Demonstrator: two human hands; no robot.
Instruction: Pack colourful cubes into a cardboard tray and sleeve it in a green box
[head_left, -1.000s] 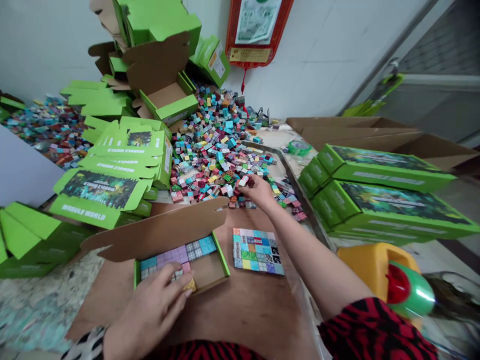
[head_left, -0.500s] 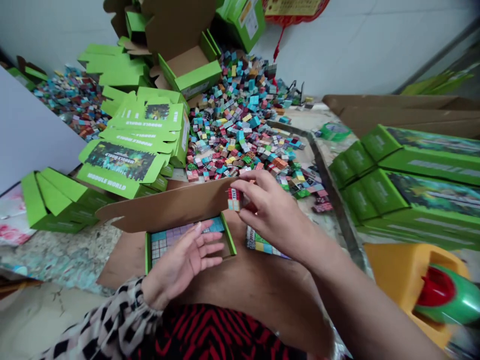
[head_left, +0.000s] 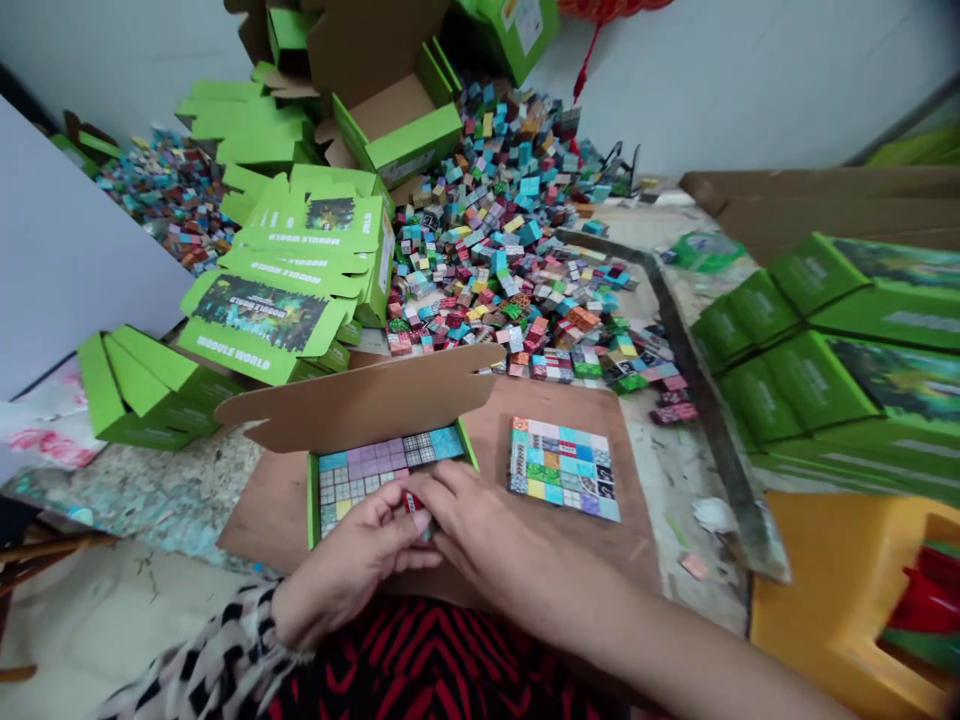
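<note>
My left hand (head_left: 360, 545) and my right hand (head_left: 476, 525) meet over the front right corner of an open green box (head_left: 313, 500). Between their curled fingers a small red block (head_left: 411, 503) shows; most of it is hidden, along with anything else they hold. Inside the box lie rows of small printed blocks (head_left: 360, 470) in blue, purple, grey and yellow. The box's brown lid (head_left: 360, 400) stands raised at the back. Right of my hands, a flat slab of multicoloured blocks (head_left: 562, 465) rests on a brown board (head_left: 600, 405).
Beyond the lid spreads a large heap of loose blocks (head_left: 495, 270). Flattened green cartons (head_left: 262, 310) are stacked at left. Closed green boxes (head_left: 795, 370) stand at right, beside a metal edge strip (head_left: 694, 400). A yellow container (head_left: 825, 590) sits at lower right.
My right hand has come down and left with the TNT block to meet my left hand, whose fingers have closed. The slab of blocks at right is now uncovered. The view has shifted slightly.
</note>
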